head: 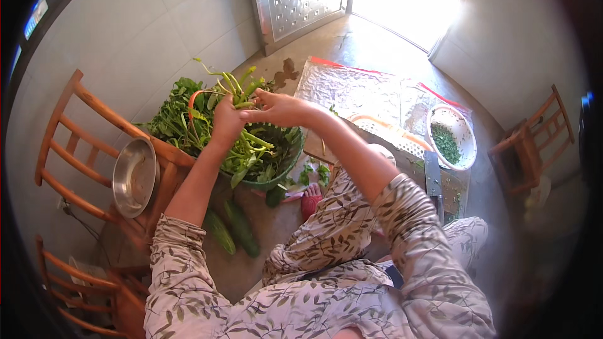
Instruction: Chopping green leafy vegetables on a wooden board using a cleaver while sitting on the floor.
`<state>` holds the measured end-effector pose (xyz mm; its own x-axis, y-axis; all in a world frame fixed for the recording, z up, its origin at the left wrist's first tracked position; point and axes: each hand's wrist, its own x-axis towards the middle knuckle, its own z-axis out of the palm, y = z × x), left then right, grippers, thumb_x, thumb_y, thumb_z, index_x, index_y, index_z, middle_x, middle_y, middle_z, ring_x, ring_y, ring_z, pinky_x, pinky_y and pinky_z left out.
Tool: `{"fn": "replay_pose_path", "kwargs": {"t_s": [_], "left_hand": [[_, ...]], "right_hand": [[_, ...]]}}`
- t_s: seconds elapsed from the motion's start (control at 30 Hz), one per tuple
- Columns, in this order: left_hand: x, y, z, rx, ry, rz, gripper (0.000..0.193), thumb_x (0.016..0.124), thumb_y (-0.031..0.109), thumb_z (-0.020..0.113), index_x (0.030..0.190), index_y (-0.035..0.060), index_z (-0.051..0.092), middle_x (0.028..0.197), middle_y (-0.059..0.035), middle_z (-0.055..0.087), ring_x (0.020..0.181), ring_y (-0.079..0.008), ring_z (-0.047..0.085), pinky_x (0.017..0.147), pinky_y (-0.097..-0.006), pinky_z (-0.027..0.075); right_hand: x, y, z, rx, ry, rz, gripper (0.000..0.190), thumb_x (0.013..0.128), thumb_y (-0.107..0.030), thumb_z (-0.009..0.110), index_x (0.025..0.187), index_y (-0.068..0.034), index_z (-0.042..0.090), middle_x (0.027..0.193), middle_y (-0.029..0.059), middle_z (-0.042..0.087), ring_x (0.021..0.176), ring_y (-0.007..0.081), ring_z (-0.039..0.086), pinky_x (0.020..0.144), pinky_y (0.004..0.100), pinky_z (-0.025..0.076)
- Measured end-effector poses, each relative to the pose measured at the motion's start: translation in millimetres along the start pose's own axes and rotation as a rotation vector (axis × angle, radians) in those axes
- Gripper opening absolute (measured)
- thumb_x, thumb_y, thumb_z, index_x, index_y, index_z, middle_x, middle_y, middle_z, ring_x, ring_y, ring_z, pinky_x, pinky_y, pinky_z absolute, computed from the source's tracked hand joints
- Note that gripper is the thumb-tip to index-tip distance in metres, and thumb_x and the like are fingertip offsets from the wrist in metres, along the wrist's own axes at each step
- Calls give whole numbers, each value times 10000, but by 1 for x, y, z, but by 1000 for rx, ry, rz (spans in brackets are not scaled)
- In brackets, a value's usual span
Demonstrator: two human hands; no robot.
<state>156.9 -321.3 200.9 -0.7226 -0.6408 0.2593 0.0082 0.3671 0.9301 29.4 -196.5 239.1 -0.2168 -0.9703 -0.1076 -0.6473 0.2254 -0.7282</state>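
Observation:
My left hand is closed around a bunch of leafy green stems, whose cut ends point up and away from me. Across from it, my right hand touches the same bunch with thumb and fingers; whether it grips a stem is hard to make out. Below both hands stands a green plastic basket heaped with leafy greens. An orange handle arches up among the leaves. Two large green gourds or cucumbers lie on the floor in front of the basket.
A cleaver rests on a wooden board at my right. Beyond it, a white bowl of chopped greens stands on a silvery sheet. A metal basin sits on a wooden chair at left. A patterned metal door stands ahead.

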Motion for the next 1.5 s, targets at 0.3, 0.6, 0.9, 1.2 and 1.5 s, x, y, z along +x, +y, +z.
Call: {"fn": "replay_pose_path", "kwargs": {"t_s": [0.3, 0.6, 0.9, 1.2, 1.5], "left_hand": [[-28, -9, 40, 438, -70, 244, 372, 836, 14, 581, 1203, 10, 516, 1068, -215, 637, 1038, -362, 618, 826, -404, 494], [-31, -4, 58, 144, -95, 125, 490, 810, 55, 672, 1270, 49, 501, 975, -86, 648, 892, -180, 626, 762, -304, 491], [-35, -6, 37, -101, -309, -231, 239, 773, 120, 783, 929, 58, 613, 800, 15, 619, 706, -59, 553, 631, -223, 456], [-7, -13, -3, -291, 42, -317, 93, 885, 103, 674, 915, 67, 594, 678, 7, 539, 565, -76, 508, 526, -243, 417], [4, -38, 48, -110, 326, 2, 294, 791, 12, 661, 1047, -23, 520, 892, -109, 642, 783, -211, 620, 718, -326, 493]], "right_hand": [[11, 21, 62, 460, 562, -50, 676, 857, -536, 633, 1242, 10, 528, 1123, 241, 639, 1069, 348, 617, 919, 405, 468], [-16, 30, 19, 1326, 371, -103, 210, 906, -223, 650, 976, -26, 626, 953, 76, 688, 871, 141, 630, 753, 304, 497], [-17, 47, 3, 1388, 713, -117, 171, 950, -244, 600, 938, -77, 565, 901, 52, 675, 814, 133, 630, 734, 338, 512], [-16, 60, 4, 858, 795, 229, 395, 778, -308, 757, 929, -20, 534, 787, 64, 578, 589, 131, 556, 431, 283, 461], [-1, 30, 71, 623, 682, -4, 490, 778, -404, 746, 998, 1, 579, 831, 111, 626, 791, 200, 604, 730, 342, 482]]}}
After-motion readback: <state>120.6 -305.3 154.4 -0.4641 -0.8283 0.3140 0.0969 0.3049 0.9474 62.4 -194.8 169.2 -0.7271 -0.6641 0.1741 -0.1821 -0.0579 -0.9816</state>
